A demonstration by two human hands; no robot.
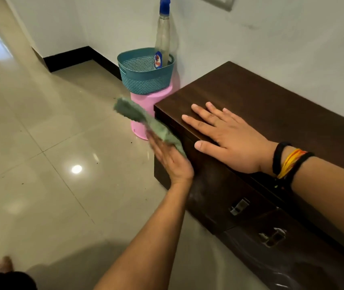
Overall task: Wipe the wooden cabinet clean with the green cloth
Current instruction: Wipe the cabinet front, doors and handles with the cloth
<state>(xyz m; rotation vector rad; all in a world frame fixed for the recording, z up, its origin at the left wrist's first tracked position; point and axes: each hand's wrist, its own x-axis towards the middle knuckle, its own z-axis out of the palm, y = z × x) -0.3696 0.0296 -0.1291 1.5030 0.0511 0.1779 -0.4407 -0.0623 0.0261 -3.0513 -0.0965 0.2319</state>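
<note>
Cloth, green, is sitting in my left hand right at the front left corner of the wooden cabinet. I'm gripping one end of it w/ the fingers closed round it; the other end is flaring up and out to the left, over the floor, blurred. The hand itself is blurred too, palm turned toward the cabinet's front face, just below the top edge. Can't tell if the cloth is actually touching the wood or just beside it.

Right hand is lying flat on the cabinet top near that same corner, fingers spread wide, holding nothing, thumb hanging over the front edge. Black and orange-yellow bands are circling that wrist.

Cabinet is dark brown, standing against the white wall, w/ two metal handles showing on its front, lower right.

Past the cabinet's left end a pink stool is standing on the tiles, touching or nearly touching the cabinet side. A teal perforated basket is sitting on top of it, and a clear spray bottle w/ a blue head is standing upright inside, leaning near the wall.
</note>
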